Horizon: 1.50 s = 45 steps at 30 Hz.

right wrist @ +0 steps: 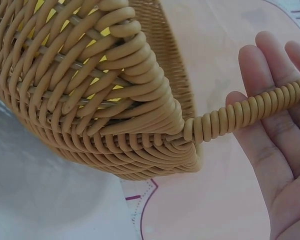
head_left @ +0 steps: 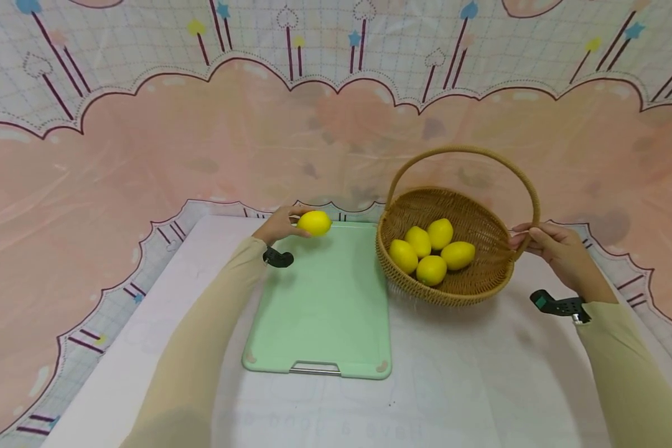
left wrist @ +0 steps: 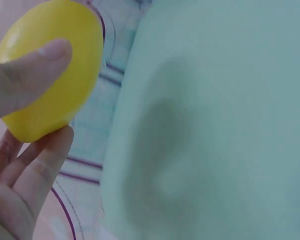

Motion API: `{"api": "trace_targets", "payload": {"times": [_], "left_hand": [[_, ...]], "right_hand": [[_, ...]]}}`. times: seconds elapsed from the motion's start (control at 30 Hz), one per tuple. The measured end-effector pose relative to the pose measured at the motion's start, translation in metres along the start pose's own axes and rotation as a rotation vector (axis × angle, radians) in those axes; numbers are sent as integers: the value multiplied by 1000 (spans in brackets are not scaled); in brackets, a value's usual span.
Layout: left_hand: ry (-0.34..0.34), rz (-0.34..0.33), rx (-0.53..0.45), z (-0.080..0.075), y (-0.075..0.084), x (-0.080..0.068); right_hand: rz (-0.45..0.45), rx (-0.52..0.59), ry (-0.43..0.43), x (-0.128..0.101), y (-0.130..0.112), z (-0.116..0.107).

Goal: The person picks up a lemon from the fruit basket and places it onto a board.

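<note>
Six lemons show in the head view, one in the left hand (head_left: 277, 225) and five in the basket. Left of the frame's centre, that hand grips the single lemon (head_left: 314, 223) with thumb and fingers curled round it, at the far left corner of the green cutting board (head_left: 322, 305). In the left wrist view the thumb lies across the lemon (left wrist: 52, 70) at the upper left of the frame, the fingers (left wrist: 37, 167) cup it from below, and the cutting board (left wrist: 215, 120) fills the right part with a soft shadow on it; whether the lemon touches the board I cannot tell.

The board lies flat on the pale table (head_left: 470, 373) at lower centre, its metal handle at the near edge. Just right of it stands the wicker basket (head_left: 481, 283), touching or nearly touching the board's right edge, with five lemons (head_left: 430, 249) clustered inside. Its tall hoop handle (head_left: 465, 151) arches over them.

At the right of the frame, the right hand (head_left: 557, 249) holds the foot of the hoop where it meets the basket rim. In the right wrist view the coiled handle (right wrist: 240, 115) lies across the fingers (right wrist: 275, 100), which look fairly straight; the thumb is out of sight there. A pink patterned cloth (head_left: 117, 174) hangs behind the table.
</note>
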<state>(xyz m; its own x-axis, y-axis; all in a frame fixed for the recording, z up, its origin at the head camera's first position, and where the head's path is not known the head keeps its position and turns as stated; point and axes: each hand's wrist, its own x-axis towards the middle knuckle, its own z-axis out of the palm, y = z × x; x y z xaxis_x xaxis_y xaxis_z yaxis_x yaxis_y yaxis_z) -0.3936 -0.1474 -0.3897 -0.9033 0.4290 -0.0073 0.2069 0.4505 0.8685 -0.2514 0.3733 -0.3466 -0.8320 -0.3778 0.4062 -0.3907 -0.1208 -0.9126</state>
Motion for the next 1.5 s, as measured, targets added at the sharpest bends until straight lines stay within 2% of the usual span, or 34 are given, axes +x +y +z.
{"api": "trace_targets", "payload": {"times": [0.17, 0.37, 0.6, 0.87, 1.1, 1.5], "left_hand": [[12, -31, 14, -5, -11, 2], [-13, -46, 38, -3, -19, 6], [-32, -44, 44, -1, -24, 9], [-31, -108, 30, 3, -25, 9], [-34, -106, 26, 22, -22, 19], [-85, -68, -68, 63, -2, 39]], "right_hand": [[19, -15, 10, 1, -1, 1], [17, -1, -2, 2, -2, 2], [-5, 15, -16, 2, -1, 3], [0, -2, 2, 2, -1, 3], [38, -72, 47, 1, 0, 3], [1, -33, 20, 1, 0, 2]]}}
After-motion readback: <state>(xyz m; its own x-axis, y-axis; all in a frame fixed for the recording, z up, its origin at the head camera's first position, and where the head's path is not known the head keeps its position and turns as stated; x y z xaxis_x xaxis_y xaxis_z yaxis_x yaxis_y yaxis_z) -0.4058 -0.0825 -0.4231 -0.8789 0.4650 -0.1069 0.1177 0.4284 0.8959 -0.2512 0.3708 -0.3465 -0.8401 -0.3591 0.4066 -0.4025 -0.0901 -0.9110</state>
